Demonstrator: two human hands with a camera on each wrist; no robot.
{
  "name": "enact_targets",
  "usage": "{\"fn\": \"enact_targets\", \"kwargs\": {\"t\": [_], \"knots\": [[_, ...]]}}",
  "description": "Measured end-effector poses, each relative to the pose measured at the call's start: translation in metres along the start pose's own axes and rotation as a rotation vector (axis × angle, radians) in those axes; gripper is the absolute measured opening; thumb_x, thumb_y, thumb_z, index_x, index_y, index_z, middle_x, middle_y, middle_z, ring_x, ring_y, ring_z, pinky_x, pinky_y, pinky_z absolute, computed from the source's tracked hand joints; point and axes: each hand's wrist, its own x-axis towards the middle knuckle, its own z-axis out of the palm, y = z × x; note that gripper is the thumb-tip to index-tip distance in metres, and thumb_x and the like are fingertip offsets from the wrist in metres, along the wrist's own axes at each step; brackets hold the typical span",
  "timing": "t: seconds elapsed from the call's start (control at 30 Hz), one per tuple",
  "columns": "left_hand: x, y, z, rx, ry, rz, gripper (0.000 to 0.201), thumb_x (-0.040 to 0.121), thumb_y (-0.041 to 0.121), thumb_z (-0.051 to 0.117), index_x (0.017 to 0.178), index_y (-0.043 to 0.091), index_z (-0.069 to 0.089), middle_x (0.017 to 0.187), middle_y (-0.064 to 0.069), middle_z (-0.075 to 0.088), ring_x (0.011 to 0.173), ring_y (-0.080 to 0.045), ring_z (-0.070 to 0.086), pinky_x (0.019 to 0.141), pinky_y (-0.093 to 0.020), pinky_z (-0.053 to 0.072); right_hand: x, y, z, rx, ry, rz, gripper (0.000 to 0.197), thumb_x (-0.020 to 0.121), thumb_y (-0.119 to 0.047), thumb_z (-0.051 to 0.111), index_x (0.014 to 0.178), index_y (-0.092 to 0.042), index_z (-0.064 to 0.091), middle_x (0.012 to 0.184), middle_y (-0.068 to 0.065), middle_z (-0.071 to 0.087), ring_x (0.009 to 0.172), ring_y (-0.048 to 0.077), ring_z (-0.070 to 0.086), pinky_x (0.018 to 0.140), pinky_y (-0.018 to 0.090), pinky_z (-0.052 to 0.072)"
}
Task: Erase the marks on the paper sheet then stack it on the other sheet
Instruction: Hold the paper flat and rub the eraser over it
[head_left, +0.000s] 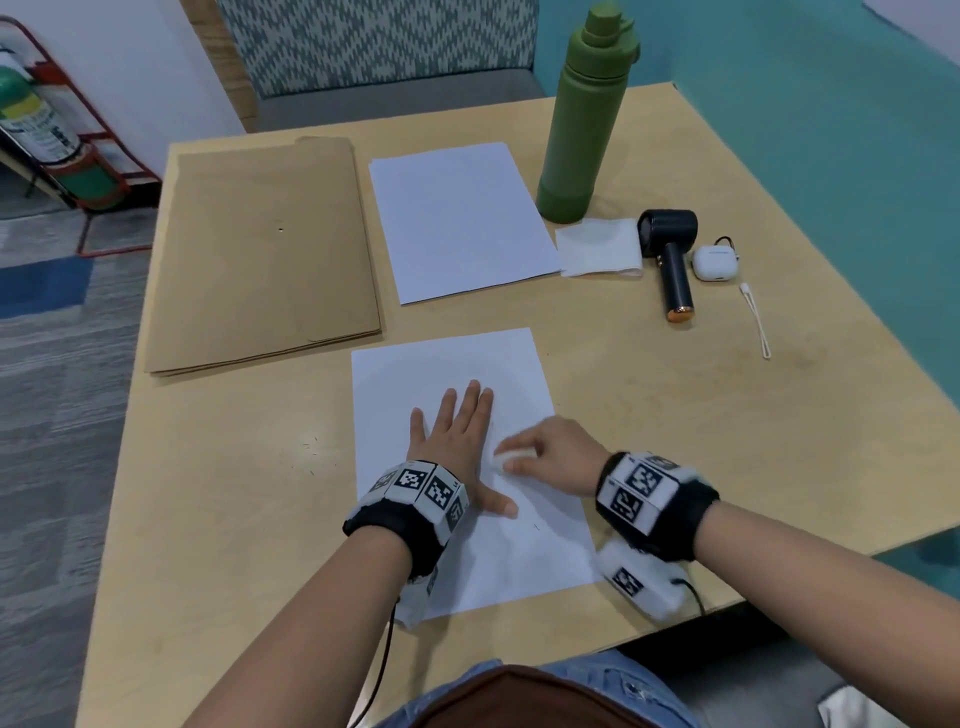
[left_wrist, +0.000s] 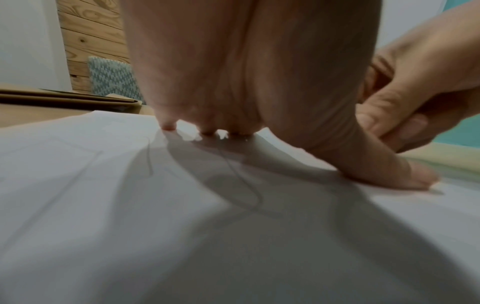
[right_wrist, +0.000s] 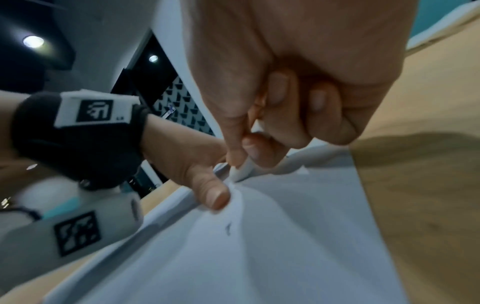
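Observation:
A white paper sheet (head_left: 457, 364) lies on the wooden table near me. My left hand (head_left: 457, 436) lies flat on it, fingers straight and spread, pressing it down. My right hand (head_left: 550, 452) pinches a small white eraser (head_left: 511, 457) against the sheet just right of the left hand. In the right wrist view the eraser (right_wrist: 242, 169) touches the paper beside the left thumb (right_wrist: 207, 191), and a short dark pencil mark (right_wrist: 228, 228) shows below it. Faint pencil lines (left_wrist: 244, 181) run under the left palm. The other sheet (head_left: 457, 218) lies farther back.
A stack of brown envelopes (head_left: 260, 249) fills the left of the table. At the back right stand a green bottle (head_left: 582, 119), a folded tissue (head_left: 597, 247), a black hand-held fan (head_left: 672, 260), a white earbud case (head_left: 714, 262) and a thin white stick (head_left: 756, 322).

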Motion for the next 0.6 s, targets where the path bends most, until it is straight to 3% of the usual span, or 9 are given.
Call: {"fn": "enact_targets", "kwargs": {"t": [0.07,0.13,0.23,0.33,0.4,0.47,0.53,0.6], "knots": [[0.0,0.0,0.001,0.004,0.007,-0.004,0.136,0.064,0.066,0.071,0.144,0.019,-0.029,0.152,0.005,-0.033,0.142,-0.022,-0.027,0.112,-0.054,-0.012,-0.004,0.001,0.003,0.006,-0.053,0.019,0.03,0.086,-0.027,0.06,0.115,-0.02,0.066,0.075,-0.017,0.06,0.072,-0.005,0.053,0.068,0.014,0.035],[0.001,0.0,0.0,0.021,0.004,0.004,0.134,0.065,0.067,0.07,0.145,0.022,-0.027,0.152,0.003,-0.033,0.142,-0.024,-0.027,0.112,-0.056,-0.011,0.005,-0.001,-0.006,0.038,0.042,0.025,0.029,0.086,-0.027,0.061,0.113,-0.02,0.067,0.086,-0.011,0.067,0.081,0.001,0.057,0.074,0.014,0.033],[0.0,0.001,-0.002,0.047,-0.004,0.022,0.129,0.065,0.068,0.069,0.146,0.029,-0.023,0.153,-0.001,-0.032,0.142,-0.028,-0.025,0.111,-0.059,-0.009,0.021,0.0,-0.025,0.181,0.265,0.093,0.028,0.086,-0.024,0.062,0.112,-0.016,0.068,0.087,-0.012,0.066,0.071,0.001,0.05,0.074,0.013,0.031],[0.0,0.003,-0.003,0.062,-0.021,0.024,0.125,0.065,0.068,0.069,0.146,0.035,-0.02,0.152,-0.003,-0.033,0.142,-0.03,-0.026,0.11,-0.06,-0.008,0.023,0.01,-0.027,0.189,0.314,0.108,0.026,0.086,-0.022,0.061,0.111,-0.016,0.068,0.117,0.004,0.066,0.095,0.01,0.055,0.081,0.015,0.034],[0.0,0.003,-0.003,0.062,-0.024,0.023,0.124,0.065,0.068,0.069,0.146,0.037,-0.02,0.152,-0.003,-0.034,0.141,-0.03,-0.026,0.11,-0.06,-0.009,0.011,0.019,-0.017,0.169,0.269,0.092,0.026,0.086,-0.022,0.061,0.111,-0.017,0.068,0.122,0.004,0.064,0.111,0.016,0.058,0.089,0.017,0.036],[0.0,0.004,-0.004,0.069,-0.03,0.024,0.124,0.065,0.068,0.069,0.146,0.037,-0.02,0.151,-0.002,-0.035,0.141,-0.03,-0.027,0.11,-0.061,-0.009,-0.011,0.029,-0.004,0.176,0.17,0.078,0.026,0.085,-0.023,0.062,0.11,-0.018,0.068,0.121,0.002,0.065,0.115,0.015,0.057,0.095,0.022,0.04],[0.001,0.003,-0.004,0.07,-0.033,0.019,0.125,0.065,0.068,0.069,0.146,0.037,-0.021,0.151,-0.002,-0.036,0.141,-0.03,-0.028,0.11,-0.061,-0.009,-0.029,0.034,0.004,0.141,0.017,0.053,0.026,0.084,-0.025,0.063,0.11,-0.021,0.068,0.117,-0.002,0.067,0.11,0.01,0.059,0.093,0.022,0.042],[0.001,0.002,-0.003,0.069,-0.031,0.015,0.125,0.064,0.067,0.07,0.146,0.037,-0.02,0.151,-0.002,-0.036,0.141,-0.029,-0.028,0.11,-0.061,-0.01,-0.032,0.031,0.0,0.03,-0.069,0.044,0.026,0.085,-0.026,0.062,0.11,-0.023,0.068,0.111,-0.006,0.067,0.093,0.0,0.057,0.083,0.019,0.038]]}}
